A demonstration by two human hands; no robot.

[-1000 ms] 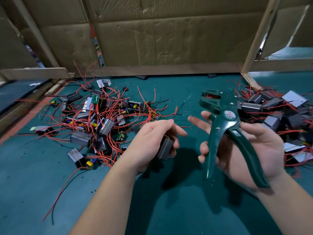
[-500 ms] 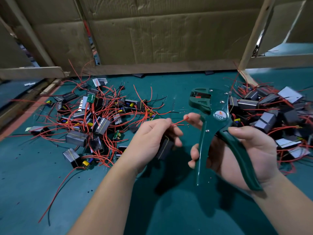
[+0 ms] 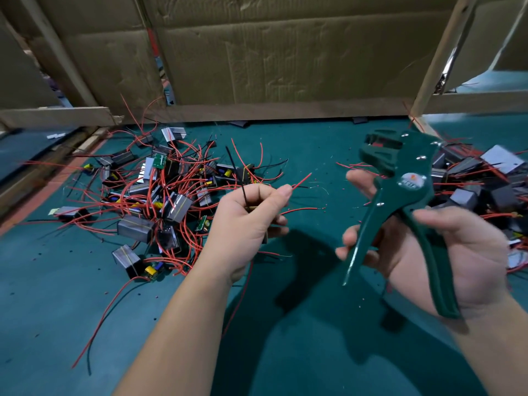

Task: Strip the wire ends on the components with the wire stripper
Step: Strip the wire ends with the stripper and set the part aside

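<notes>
Head view, sole view.

1. Left hand (image 3: pixel 251 215): fingers clenched, thumb and forefinger pinching a red wire (image 3: pixel 301 180) just behind its tip, so the end juts free toward the tool. A black wire (image 3: pixel 237 172) rises out of the fist. The component itself is presumably inside the palm, mostly hidden.
2. Right hand (image 3: pixel 445 247): fingers curled round the handles of the green wire stripper (image 3: pixel 405 201). The handles are spread and the head points up-left, apart from the wire tip (head blurred, blade gap unclear), probably ready to receive it.
3. Left pile of components (image 3: pixel 160 195): tangled red leads on the teal table (image 3: pixel 285 338), likely stock awaiting stripping.
4. Right pile (image 3: pixel 485 178): behind the tool, likely finished pieces, kept separate.
5. Cardboard wall (image 3: pixel 285 67): at the table's back edge.
</notes>
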